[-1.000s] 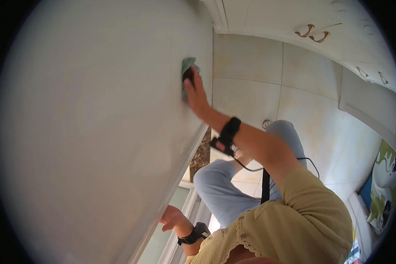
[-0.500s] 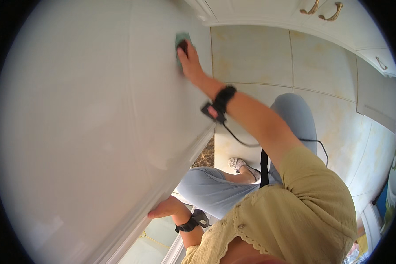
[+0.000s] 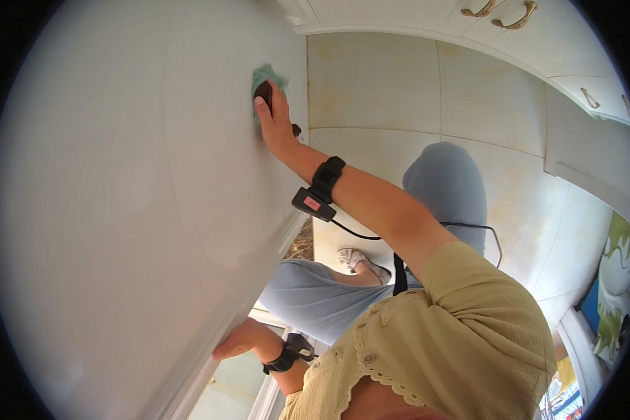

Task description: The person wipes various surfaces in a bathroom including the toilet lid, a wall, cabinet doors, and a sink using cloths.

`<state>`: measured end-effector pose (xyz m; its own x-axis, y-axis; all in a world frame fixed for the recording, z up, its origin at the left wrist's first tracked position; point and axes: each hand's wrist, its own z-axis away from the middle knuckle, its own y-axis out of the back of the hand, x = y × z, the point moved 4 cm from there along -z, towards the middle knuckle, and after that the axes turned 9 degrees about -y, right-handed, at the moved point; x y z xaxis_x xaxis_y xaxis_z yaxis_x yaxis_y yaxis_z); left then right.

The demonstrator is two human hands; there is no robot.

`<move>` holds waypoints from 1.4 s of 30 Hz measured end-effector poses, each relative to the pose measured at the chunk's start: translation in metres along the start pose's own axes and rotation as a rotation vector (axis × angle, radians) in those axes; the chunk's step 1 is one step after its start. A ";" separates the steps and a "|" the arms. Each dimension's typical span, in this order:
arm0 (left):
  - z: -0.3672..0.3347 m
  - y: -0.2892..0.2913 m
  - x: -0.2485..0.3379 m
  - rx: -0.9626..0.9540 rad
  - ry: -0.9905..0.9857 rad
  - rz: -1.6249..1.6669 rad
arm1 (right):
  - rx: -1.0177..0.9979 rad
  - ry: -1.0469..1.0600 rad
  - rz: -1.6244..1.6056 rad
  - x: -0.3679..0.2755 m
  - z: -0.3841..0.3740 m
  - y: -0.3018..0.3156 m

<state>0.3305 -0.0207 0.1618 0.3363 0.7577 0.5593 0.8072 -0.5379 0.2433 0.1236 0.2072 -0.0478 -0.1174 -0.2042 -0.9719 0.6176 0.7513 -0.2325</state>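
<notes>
My right hand (image 3: pixel 277 122) presses a crumpled green cloth (image 3: pixel 267 72) against a large glossy white door panel (image 3: pixel 112 189). A dark brown piece (image 3: pixel 263 92) of unclear kind sits between my fingers and the cloth. Low on the left, my left hand (image 3: pixel 242 337) grips the moulded edge of the same panel; part of its fingers is hidden behind that edge. A small dark fitting (image 3: pixel 297 130) shows beside my right wrist, at the panel's far edge.
White cabinets with bronze-coloured handles (image 3: pixel 515 15) line the far right. Pale floor tiles (image 3: pixel 371 84) lie below, with my bent knees (image 3: pixel 444 175) over them. A black cable (image 3: pixel 357 232) hangs from the device on my right wrist. A green-and-white patterned item (image 3: pixel 612 294) stands at the right.
My right hand with the green cloth has come slightly down and left on the panel. The whole view has shifted a little. My left hand keeps its hold on the edge.
</notes>
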 end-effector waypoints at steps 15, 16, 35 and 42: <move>-0.058 0.041 0.004 -0.082 -0.019 0.003 | -0.033 -0.962 -0.635 -0.095 0.106 -0.039; -0.061 0.041 0.016 -0.075 -0.008 0.019 | -0.078 -0.773 -0.603 -0.128 0.080 -0.032; -0.138 0.156 -0.033 0.028 -0.130 -0.099 | -0.757 1.450 1.819 -0.226 0.000 0.036; -0.130 0.208 -0.058 -0.019 -0.090 -0.026 | -0.273 1.550 1.403 -0.373 0.033 -0.060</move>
<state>0.4156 -0.2241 0.2832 0.3587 0.8010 0.4794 0.8069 -0.5242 0.2722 0.1560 0.2178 0.3301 -0.2711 0.8986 0.3450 0.7612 -0.0192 0.6482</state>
